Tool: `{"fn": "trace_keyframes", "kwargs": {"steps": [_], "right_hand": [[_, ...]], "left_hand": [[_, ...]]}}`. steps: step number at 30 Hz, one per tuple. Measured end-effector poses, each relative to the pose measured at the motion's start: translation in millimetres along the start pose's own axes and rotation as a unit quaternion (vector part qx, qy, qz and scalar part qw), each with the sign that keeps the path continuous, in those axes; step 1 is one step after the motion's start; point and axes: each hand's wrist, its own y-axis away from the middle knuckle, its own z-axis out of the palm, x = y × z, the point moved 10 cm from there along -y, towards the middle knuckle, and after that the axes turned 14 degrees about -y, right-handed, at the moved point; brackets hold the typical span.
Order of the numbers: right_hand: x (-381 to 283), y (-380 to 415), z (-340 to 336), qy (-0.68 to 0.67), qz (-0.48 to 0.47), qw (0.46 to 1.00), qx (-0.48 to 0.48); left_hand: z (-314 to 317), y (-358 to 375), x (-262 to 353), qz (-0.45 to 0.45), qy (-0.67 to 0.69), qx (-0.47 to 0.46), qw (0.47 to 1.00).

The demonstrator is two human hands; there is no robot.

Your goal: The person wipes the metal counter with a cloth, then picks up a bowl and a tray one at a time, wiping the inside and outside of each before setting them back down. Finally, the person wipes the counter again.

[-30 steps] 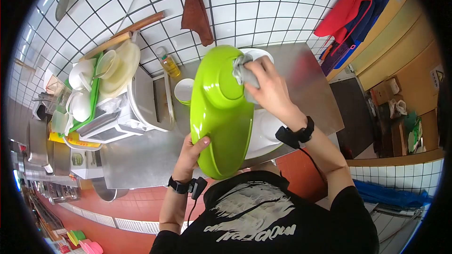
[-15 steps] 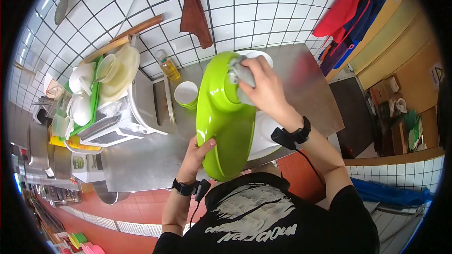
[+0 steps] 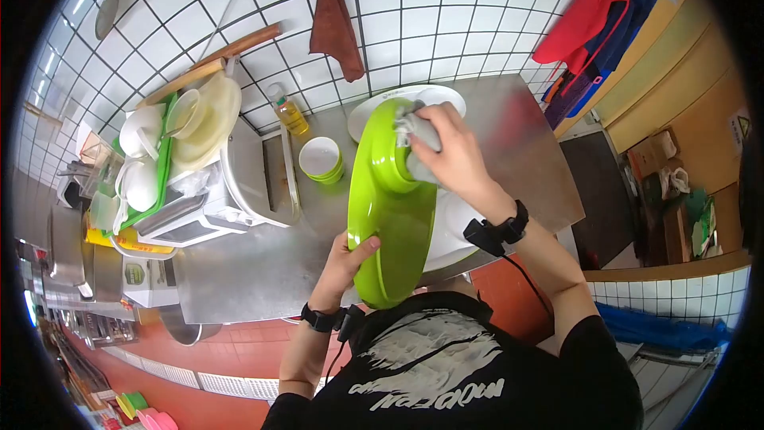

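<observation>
A large glossy lime-green dish (image 3: pixel 390 239) with a raised round foot is tilted up on edge above the steel counter. My left hand (image 3: pixel 348 263) grips its lower left rim, thumb on the near face. In my right hand (image 3: pixel 460 155) is a bunched grey cloth (image 3: pixel 423 130), pressed against the round foot near the dish's upper end. Partly hidden behind the dish are a white plate (image 3: pixel 364 117) at the back and another white dish (image 3: pixel 452 227) on its right side. Left of it stand stacked bowls (image 3: pixel 321 158), white inside and green outside.
A bottle of yellow liquid (image 3: pixel 291 118) stands near the tiled wall. To the left, a white appliance (image 3: pixel 239 167) carries a green tray (image 3: pixel 163 159) with bowls and cups. A brown cloth (image 3: pixel 334 24) hangs on the wall. The steel counter (image 3: pixel 239 287) ends just before my body.
The green dish has shifted slightly right and turned more edge-on, with my left hand moving along. More of the white plate behind it shows. My right hand and the cloth stay at the foot.
</observation>
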Motion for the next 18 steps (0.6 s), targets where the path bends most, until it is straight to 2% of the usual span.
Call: {"fn": "trace_keyframes", "kwargs": {"steps": [1, 2, 3, 5, 6, 7, 9, 10, 11, 13, 15, 17, 18], "right_hand": [[-15, 0, -1, -0.032, -0.057, 0.998, 0.011], [-26, 4, 7, -0.027, -0.099, 0.994, -0.024], [-29, 9, 6, -0.028, -0.099, 0.994, -0.024], [-36, 28, 32, -0.003, -0.115, 0.978, -0.175], [-32, 32, 34, 0.024, -0.111, 0.975, -0.191], [-29, 32, 35, 0.023, -0.112, 0.974, -0.193], [-14, 19, 10, 0.007, -0.028, 0.997, -0.068], [-24, 11, 3, 0.002, -0.062, 0.998, -0.028], [-29, 10, 6, 0.003, -0.058, 0.998, -0.026], [-50, 10, 14, 0.096, -0.128, 0.987, -0.021], [-63, 26, 25, 0.133, -0.146, 0.98, -0.032], [-64, 42, 48, 0.171, -0.147, 0.967, -0.119], [-53, 48, 55, 0.154, -0.112, 0.969, -0.16]], "left_hand": [[3, -1, 2, -0.001, -0.002, -0.003, 1.0], [3, -1, 5, 0.003, 0.006, 0.003, 1.0], [3, 0, 8, 0.007, 0.015, 0.01, 1.0], [1, 1, 17, 0.007, 0.043, 0.027, 0.999], [-2, 1, 19, 0.008, 0.072, 0.042, 0.996], [-5, 1, 17, 0.008, 0.073, 0.045, 0.996], [-6, 0, 12, 0.006, -0.006, 0.024, 1.0], [-3, -1, 10, 0.004, -0.007, 0.021, 1.0], [1, -2, 11, 0.012, -0.009, 0.021, 1.0], [6, -5, 13, 0.019, -0.016, 0.015, 1.0], [1, -7, 22, 0.051, -0.077, 0.052, 0.994], [-3, -8, 28, 0.052, -0.06, 0.06, 0.995], [-8, -8, 31, 0.056, -0.042, 0.069, 0.995]]}}
